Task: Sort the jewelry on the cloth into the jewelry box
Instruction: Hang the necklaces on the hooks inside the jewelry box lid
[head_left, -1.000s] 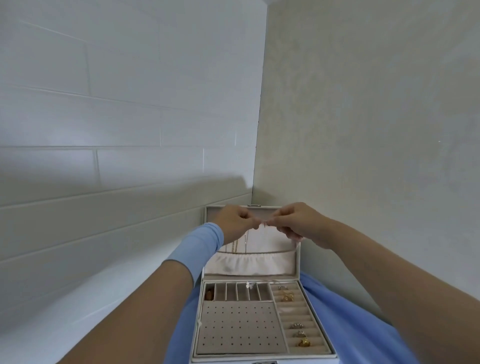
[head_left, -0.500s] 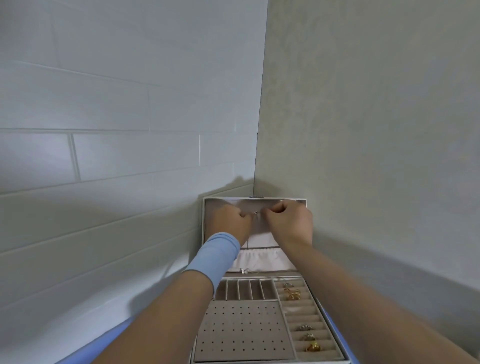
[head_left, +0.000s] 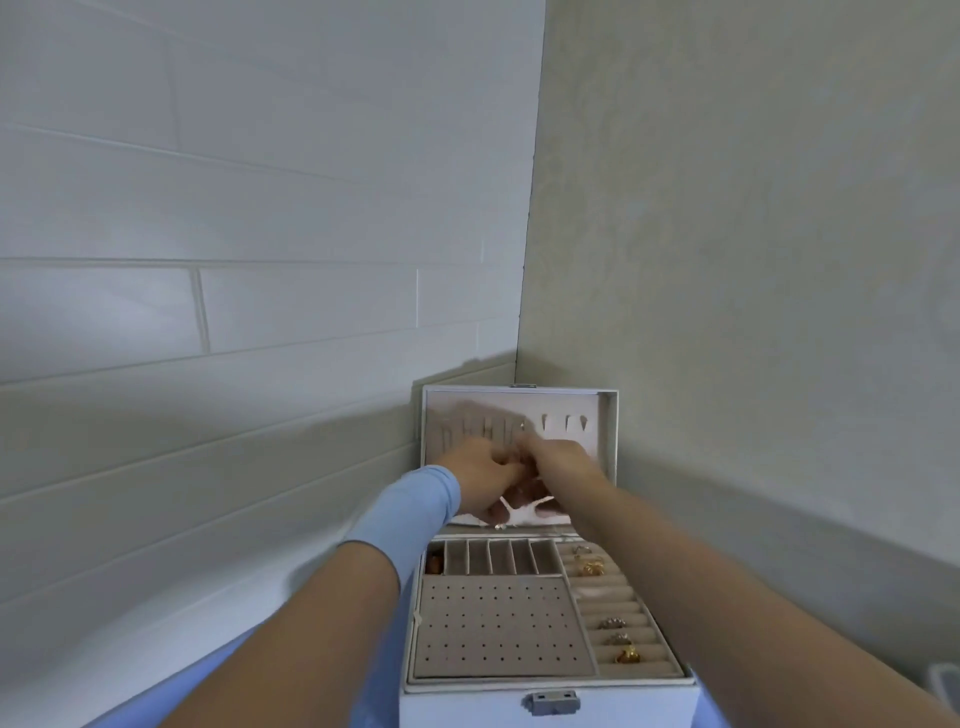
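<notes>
The jewelry box (head_left: 550, 680) sits nearest, its front wall with a grey clasp (head_left: 550, 702) at the bottom edge of the view, on a blue cloth (head_left: 197, 691) that shows on both sides of it. In the tray, a panel of small holes (head_left: 498, 623) fills the left. The padded rolls along the right hold gold rings (head_left: 626, 654), with more rings (head_left: 589, 567) at the far end beside a row of narrow slots (head_left: 498, 557). To the left the pale worktop (head_left: 130, 639) runs open up to the tiled wall (head_left: 260, 312), while the plain wall (head_left: 753, 260) stands close on the right. Both forearms reach over the tray, the left one in a blue sleeve (head_left: 410, 512). The lid (head_left: 602, 441) stands upright just before the corner. In front of it the left hand (head_left: 483, 478) and right hand (head_left: 561, 460) meet, touching, with fingers curled inward. They may be pinching something small between them, but blur hides it, so I cannot tell.
</notes>
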